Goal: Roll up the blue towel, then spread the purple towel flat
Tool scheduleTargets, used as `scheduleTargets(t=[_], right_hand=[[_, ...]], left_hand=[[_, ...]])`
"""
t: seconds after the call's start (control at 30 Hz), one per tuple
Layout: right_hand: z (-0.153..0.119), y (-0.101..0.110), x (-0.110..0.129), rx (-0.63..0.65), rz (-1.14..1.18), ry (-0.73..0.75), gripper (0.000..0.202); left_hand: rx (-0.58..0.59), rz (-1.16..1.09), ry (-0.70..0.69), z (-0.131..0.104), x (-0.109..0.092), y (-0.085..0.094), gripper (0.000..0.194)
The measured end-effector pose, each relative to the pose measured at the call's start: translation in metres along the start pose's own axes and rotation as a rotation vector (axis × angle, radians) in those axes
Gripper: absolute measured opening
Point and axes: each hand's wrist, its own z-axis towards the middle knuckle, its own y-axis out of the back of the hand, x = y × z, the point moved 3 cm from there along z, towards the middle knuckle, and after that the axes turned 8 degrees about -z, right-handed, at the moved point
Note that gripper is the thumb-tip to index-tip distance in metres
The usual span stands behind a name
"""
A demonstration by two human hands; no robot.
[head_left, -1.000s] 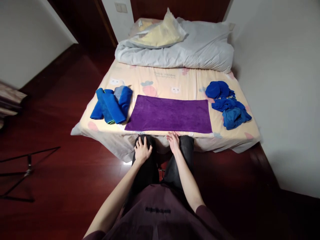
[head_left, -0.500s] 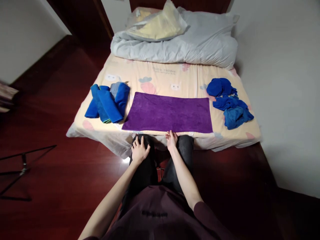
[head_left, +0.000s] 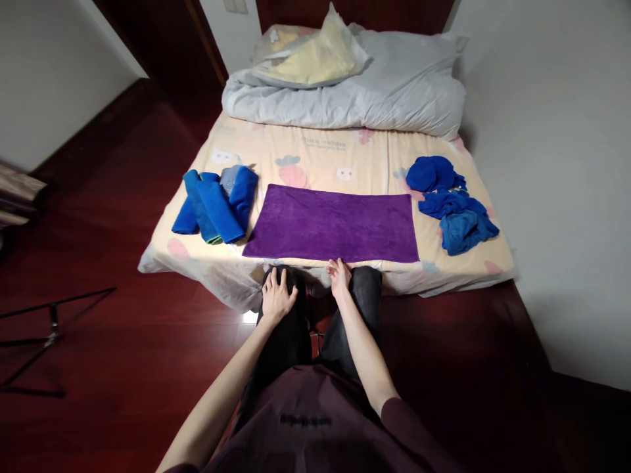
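A purple towel [head_left: 335, 223] lies spread flat along the front of the bed, its long near edge close to my knees. My left hand [head_left: 279, 297] rests on my left knee with fingers spread, holding nothing. Beside my right knee, my right hand [head_left: 339, 277] is turned partly palm up, its fingers loosely bent and apart. Its fingertips are at the towel's near edge; whether they touch it I cannot tell. Rolled blue towels [head_left: 217, 207] lie in a crossed pile left of the purple one. Crumpled blue towels [head_left: 461, 220] lie to its right.
The bed [head_left: 246, 141] has a patterned cream sheet. A grey quilt [head_left: 394, 85] and a yellow pillow [head_left: 320, 59] are heaped at its head. A white wall [head_left: 552, 164] runs along the right. Black stand legs [head_left: 52, 322] are on the floor at left.
The view has tilted up slightly, so everything sits a little differently in the picture. My hands and the towels have stayed in place.
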Motion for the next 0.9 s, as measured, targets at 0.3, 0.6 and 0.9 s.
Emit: scheduleTargets(t=[0.3, 0.6, 0.9], right_hand=[[0.02, 0.018, 0.048, -0.064, -0.041, 0.011, 0.023], [0.046, 0.062, 0.132, -0.144, -0.24, 0.066, 0.025], [0.036, 0.097, 0.154, -0.125, -0.306, 0.015, 0.02]], left_hand=[[-0.113, -0.121, -0.162, 0.037, 0.0, 0.002, 0.077], [-0.081, -0.081, -0.145, 0.056, -0.003, -0.014, 0.07], [-0.034, -0.074, -0.391, 0.091, -0.011, -0.012, 0.041]])
